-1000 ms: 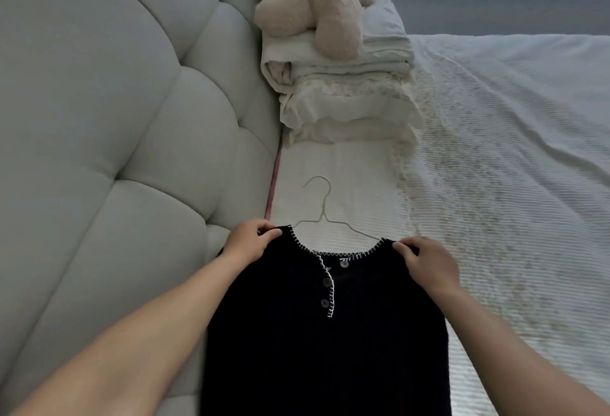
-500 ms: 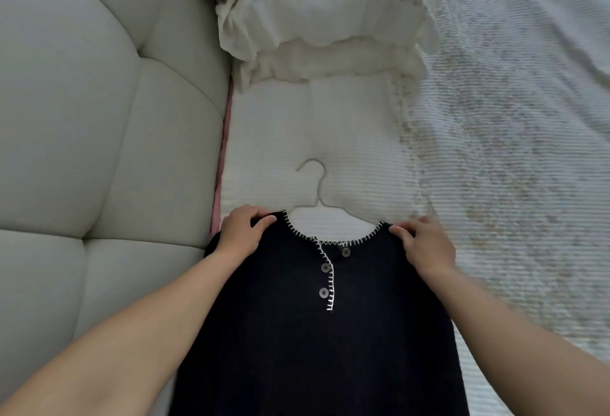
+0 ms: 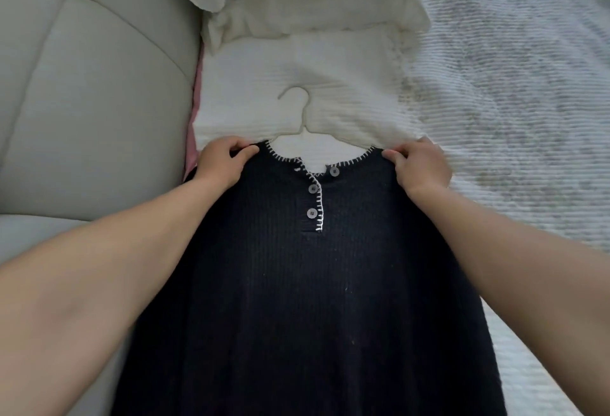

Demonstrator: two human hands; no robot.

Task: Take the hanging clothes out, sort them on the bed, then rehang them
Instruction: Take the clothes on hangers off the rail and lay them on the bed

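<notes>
The left hand (image 3: pixel 221 160) and the right hand (image 3: pixel 418 164) each pinch one shoulder of the dark ribbed knit top (image 3: pixel 317 300), which lies flat on the bed (image 3: pixel 515 118). I judge both shoulders should seat evenly on the thin white hanger (image 3: pixel 305 118), without stretching the stitched neckline.

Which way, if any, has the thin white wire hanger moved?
Yes, slightly: the hanger lies closer to the folded white bedding than half a second ago.
</notes>
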